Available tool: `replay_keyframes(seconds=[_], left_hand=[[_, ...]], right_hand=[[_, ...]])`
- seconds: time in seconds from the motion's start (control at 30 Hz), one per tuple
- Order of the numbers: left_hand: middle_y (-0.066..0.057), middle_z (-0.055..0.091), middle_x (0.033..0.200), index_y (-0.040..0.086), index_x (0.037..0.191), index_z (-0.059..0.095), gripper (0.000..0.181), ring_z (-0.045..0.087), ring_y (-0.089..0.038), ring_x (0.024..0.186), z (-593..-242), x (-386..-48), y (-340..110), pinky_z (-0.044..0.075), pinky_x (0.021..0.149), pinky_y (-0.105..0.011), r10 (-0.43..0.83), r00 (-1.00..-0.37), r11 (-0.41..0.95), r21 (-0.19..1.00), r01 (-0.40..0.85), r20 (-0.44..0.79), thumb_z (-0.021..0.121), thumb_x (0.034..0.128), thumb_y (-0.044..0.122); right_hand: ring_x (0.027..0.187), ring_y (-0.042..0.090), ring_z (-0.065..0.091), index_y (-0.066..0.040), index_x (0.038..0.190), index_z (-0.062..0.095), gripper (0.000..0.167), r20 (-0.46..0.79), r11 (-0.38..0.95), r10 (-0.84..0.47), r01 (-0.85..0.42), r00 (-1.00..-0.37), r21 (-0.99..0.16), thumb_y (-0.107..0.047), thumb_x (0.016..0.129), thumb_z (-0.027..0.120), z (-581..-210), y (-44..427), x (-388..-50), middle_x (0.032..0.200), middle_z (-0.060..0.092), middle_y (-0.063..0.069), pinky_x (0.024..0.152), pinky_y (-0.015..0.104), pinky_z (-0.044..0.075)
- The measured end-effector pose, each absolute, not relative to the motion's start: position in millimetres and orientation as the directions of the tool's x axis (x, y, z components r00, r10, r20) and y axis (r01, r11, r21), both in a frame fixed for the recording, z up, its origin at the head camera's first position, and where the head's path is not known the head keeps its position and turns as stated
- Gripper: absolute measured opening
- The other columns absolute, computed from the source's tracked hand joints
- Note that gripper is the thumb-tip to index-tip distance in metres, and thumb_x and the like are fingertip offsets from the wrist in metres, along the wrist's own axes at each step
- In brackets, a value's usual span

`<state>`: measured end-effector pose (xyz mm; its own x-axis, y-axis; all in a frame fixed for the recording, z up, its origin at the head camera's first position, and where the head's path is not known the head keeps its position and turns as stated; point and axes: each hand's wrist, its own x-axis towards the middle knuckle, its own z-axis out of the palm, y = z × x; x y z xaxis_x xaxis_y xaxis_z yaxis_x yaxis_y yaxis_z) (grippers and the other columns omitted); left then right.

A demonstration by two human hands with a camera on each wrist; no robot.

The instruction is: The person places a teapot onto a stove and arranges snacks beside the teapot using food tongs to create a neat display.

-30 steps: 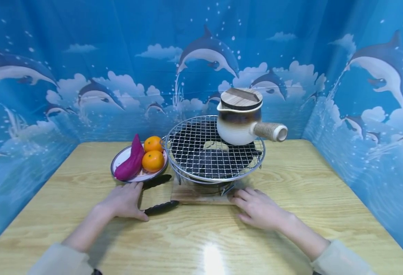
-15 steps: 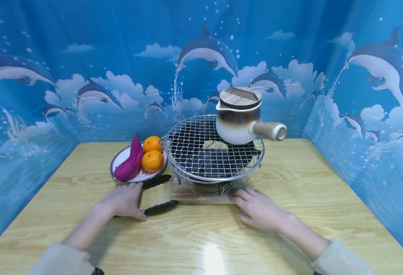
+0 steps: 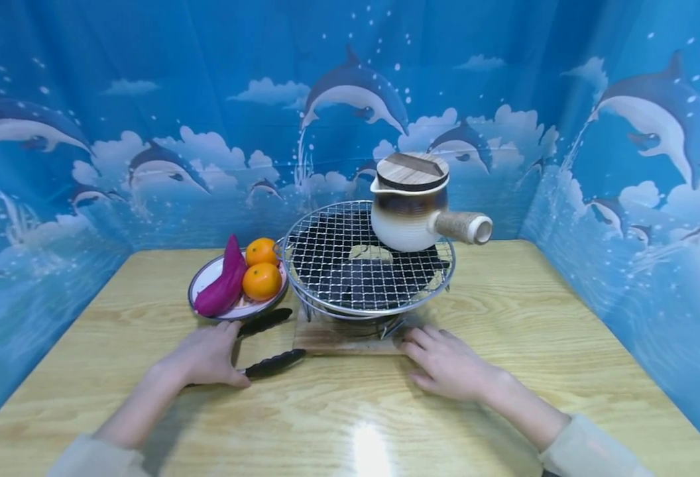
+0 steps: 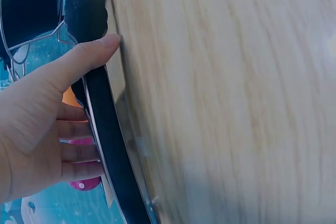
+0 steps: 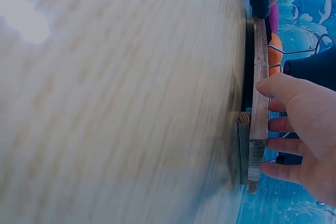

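My left hand [image 3: 207,354] holds the spread tongs [image 3: 275,364], which have black tips. In the left wrist view the thumb lies over one black arm of the tongs [image 4: 118,140], and the fingers are at the far side. My right hand [image 3: 448,363] rests with relaxed fingers at the right front corner of a wooden board [image 3: 344,344]; the right wrist view shows the thumb and fingertips by the board's edge [image 5: 258,114]. On the board stands a round tabletop grill with a wire mesh [image 3: 362,281]. A lidded side-handled clay pot [image 3: 406,218] sits on the mesh's back right.
Left of the grill, a blue-rimmed plate [image 3: 199,279] holds a purple sweet potato [image 3: 221,288] and two oranges [image 3: 262,281]. The pot's handle [image 3: 460,226] sticks out to the right past the mesh. A dolphin-print curtain [image 3: 207,99] surrounds the wooden table [image 3: 326,424].
The head view has turned slightly, so the whole scene sits a little further left. Both hands, the tongs, the grill and the pot otherwise keep nearly the same places.
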<state>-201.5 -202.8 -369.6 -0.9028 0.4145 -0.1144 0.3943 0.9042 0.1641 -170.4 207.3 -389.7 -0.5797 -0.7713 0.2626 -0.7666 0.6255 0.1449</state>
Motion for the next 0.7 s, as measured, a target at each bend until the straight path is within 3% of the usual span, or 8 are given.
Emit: replay_keyframes(seconds=[0.33, 0.7], left_hand=[[-0.033, 0.045, 0.127, -0.012, 0.129, 0.040, 0.118, 0.048, -0.048, 0.111, -364, -198, -211, 0.041, 0.088, -0.058, 0.369, -0.922, 0.925, 0.147, 0.351, -0.118, 0.073, 0.0508, 0.070], [-0.034, 0.045, 0.126, -0.014, 0.133, 0.035, 0.123, 0.046, -0.048, 0.112, -352, -197, -216, 0.040, 0.087, -0.059, 0.336, -0.937, 0.935, 0.157, 0.319, -0.095, 0.068, 0.0537, 0.075]], right_hand=[[0.105, 0.023, 0.051, -0.008, 0.119, 0.058, 0.049, 0.242, 0.634, -0.766, -0.762, -0.596, 0.131, -0.035, 0.080, 0.067, -388, 205, -170, 0.114, 0.055, 0.006, 0.084, 0.038, 0.049], [0.106, 0.024, 0.051, -0.007, 0.121, 0.057, 0.049, 0.231, 0.635, -0.766, -0.761, -0.600, 0.128, -0.033, 0.080, 0.067, -388, 207, -172, 0.115, 0.055, 0.007, 0.083, 0.038, 0.049]])
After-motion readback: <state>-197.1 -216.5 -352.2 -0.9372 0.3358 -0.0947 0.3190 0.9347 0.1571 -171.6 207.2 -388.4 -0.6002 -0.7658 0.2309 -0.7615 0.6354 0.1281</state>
